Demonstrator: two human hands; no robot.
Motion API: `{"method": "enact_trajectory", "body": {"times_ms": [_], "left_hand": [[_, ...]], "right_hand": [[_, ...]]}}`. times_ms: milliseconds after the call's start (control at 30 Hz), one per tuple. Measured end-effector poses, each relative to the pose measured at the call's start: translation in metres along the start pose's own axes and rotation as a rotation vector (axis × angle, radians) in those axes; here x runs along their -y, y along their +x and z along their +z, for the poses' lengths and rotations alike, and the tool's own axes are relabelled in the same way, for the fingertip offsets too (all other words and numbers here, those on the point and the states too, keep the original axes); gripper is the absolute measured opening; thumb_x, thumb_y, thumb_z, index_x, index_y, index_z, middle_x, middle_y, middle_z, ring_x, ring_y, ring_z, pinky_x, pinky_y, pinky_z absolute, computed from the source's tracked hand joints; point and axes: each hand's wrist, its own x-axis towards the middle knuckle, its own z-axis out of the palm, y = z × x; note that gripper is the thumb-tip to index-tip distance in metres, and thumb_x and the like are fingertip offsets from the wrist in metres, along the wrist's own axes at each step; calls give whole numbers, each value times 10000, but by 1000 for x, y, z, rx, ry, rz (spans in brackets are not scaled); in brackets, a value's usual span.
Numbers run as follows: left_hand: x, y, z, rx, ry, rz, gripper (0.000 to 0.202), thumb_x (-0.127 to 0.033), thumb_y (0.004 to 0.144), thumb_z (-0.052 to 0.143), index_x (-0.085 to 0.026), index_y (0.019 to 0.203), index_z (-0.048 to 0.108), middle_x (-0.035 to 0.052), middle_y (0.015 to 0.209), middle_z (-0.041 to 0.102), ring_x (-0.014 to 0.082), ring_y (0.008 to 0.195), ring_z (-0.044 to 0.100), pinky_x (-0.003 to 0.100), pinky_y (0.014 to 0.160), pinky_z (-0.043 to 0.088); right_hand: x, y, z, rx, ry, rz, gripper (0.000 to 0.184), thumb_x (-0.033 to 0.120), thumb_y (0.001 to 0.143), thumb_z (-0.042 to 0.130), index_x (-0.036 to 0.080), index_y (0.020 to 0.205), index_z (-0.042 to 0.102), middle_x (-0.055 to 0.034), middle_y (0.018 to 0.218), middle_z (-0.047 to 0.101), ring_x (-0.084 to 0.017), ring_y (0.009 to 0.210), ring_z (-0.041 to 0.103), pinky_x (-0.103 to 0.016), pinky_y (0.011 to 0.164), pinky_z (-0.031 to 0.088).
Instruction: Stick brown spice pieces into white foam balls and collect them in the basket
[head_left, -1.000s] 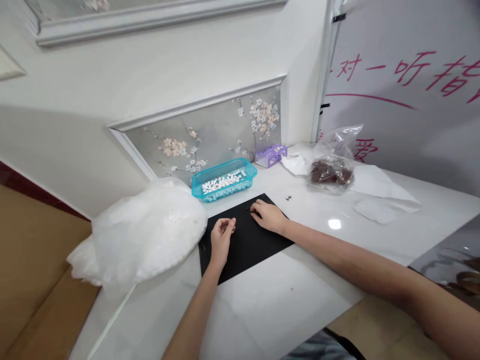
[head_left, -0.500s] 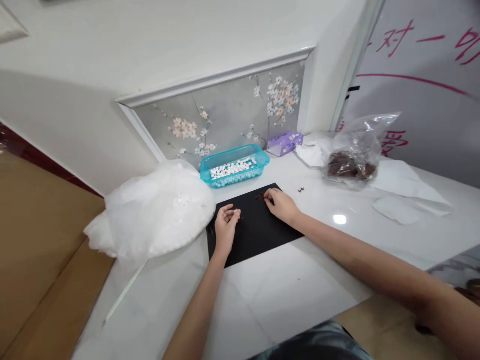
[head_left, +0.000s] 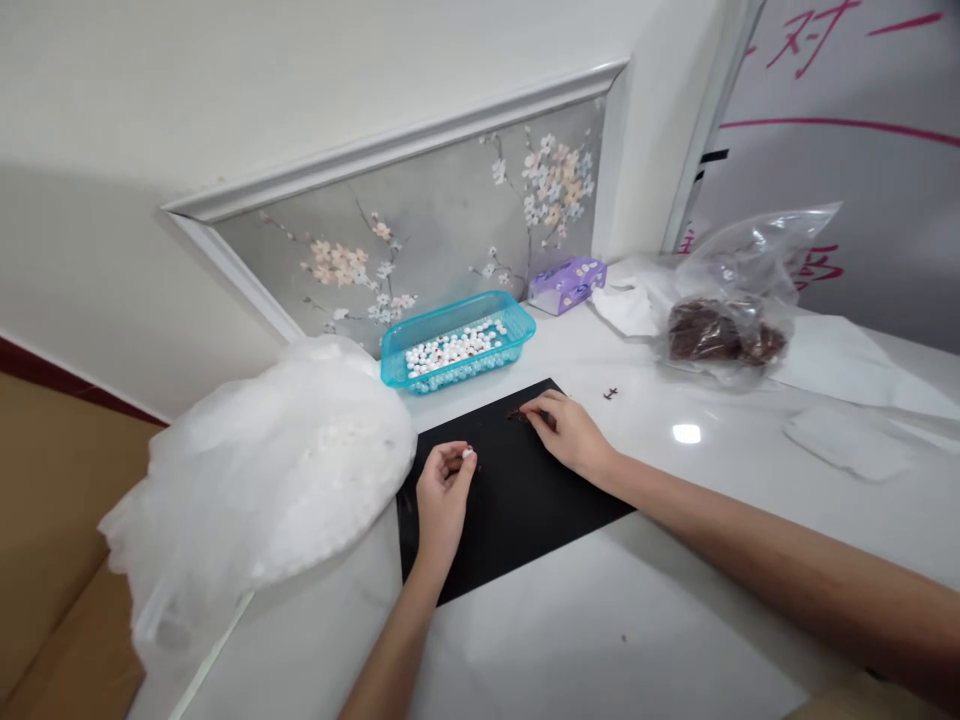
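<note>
Between the thumb and fingers of my left hand [head_left: 441,500] is a small white bead [head_left: 468,454], with a dark reddish spot by it. The hand is over the left part of a black mat [head_left: 517,530]. My right hand [head_left: 570,432] has its fingertips pinched at the mat's far edge, touching a little heap of small brown pieces [head_left: 514,414]. Whether a piece is between those fingertips is too small to tell. Behind the mat, a translucent blue tray [head_left: 397,376] holds many white beads [head_left: 450,352].
Left of the mat lies a large plastic bag of white pieces [head_left: 300,470]. A clear bag of brown pieces [head_left: 705,332] stands at the right, near white paper [head_left: 847,440]. One loose brown piece [head_left: 610,393] lies beside the mat. A purple tissue pack [head_left: 568,285] rests against the wall.
The view has shifted closer and slightly turned. My left hand still holds the bead, now turned more upward at the fingertips. My right hand stays at the brown pieces.
</note>
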Motion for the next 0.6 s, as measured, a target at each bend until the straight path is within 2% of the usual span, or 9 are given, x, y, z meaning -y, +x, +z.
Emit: {"method": "enact_trajectory", "body": {"times_ms": [100, 167, 233, 300, 367, 433, 500, 533, 600], "left_hand": [[-12, 26, -4, -52, 135, 137, 182, -333, 774, 586, -184, 880, 581, 53, 891, 617, 150, 808, 596, 268, 728, 488], [-25, 59, -6, -94, 200, 259, 181, -328, 778, 574, -185, 889, 580, 56, 898, 625, 151, 807, 600, 262, 713, 487], [-39, 96, -7, -205, 263, 377, 189, -324, 779, 561, -178, 898, 576, 69, 947, 631, 153, 813, 606, 258, 705, 484], [-51, 128, -11, -262, 282, 401, 217, -313, 785, 537, -176, 949, 568, 83, 1001, 618, 157, 831, 604, 261, 701, 480], [-60, 144, -18, -273, 311, 415, 338, -300, 721, 609, -178, 1031, 556, 115, 1154, 558, 168, 847, 603, 266, 682, 477], [-68, 140, -33, -265, 381, 457, 505, -338, 688, 645, -195, 1151, 506, 139, 1290, 463, 179, 880, 599, 266, 666, 479], [-75, 121, -55, -178, 494, 441, 447, -424, 737, 586, -198, 1119, 537, 110, 1208, 547, 186, 878, 600, 271, 674, 482], [-78, 110, -69, -65, 580, 365, 385, -465, 749, 557, -197, 1023, 589, 83, 1085, 619, 191, 852, 606, 278, 687, 482], [-80, 90, -98, 226, 745, 107, 373, -521, 746, 529, -189, 866, 650, 60, 893, 675, 207, 817, 621, 300, 725, 481]], "right_hand": [[2, 1, -1, 4, 40, -6, 200, 185, 849, 451, 178, 881, 648, -60, 922, 609, -131, 668, 546, -275, 635, 451], [2, 2, -1, 19, 54, -8, 195, 185, 851, 446, 187, 874, 640, -48, 910, 618, -124, 645, 536, -277, 633, 447], [2, 2, -2, 30, 64, -10, 187, 188, 851, 447, 193, 870, 633, -38, 892, 627, -122, 633, 531, -276, 630, 443], [1, 2, -2, 30, 70, -13, 180, 195, 851, 450, 195, 871, 629, -36, 884, 633, -126, 648, 538, -274, 628, 439], [0, 2, -2, 17, 79, -10, 179, 203, 851, 451, 196, 870, 628, -37, 872, 632, -126, 647, 537, -270, 617, 434], [-1, 2, -2, 10, 83, -7, 176, 201, 846, 453, 195, 867, 628, -36, 855, 629, -119, 620, 524, -264, 600, 429], [-1, 2, -1, 17, 75, -19, 174, 194, 839, 458, 192, 866, 630, -35, 840, 626, -112, 593, 506, -260, 587, 424], [-1, 2, -1, 25, 67, -30, 175, 191, 835, 460, 190, 868, 632, -36, 840, 625, -110, 584, 501, -258, 581, 421], [-1, 1, -1, 36, 52, -46, 180, 188, 830, 462, 185, 872, 637, -40, 852, 628, -105, 568, 492, -256, 568, 415]]}}
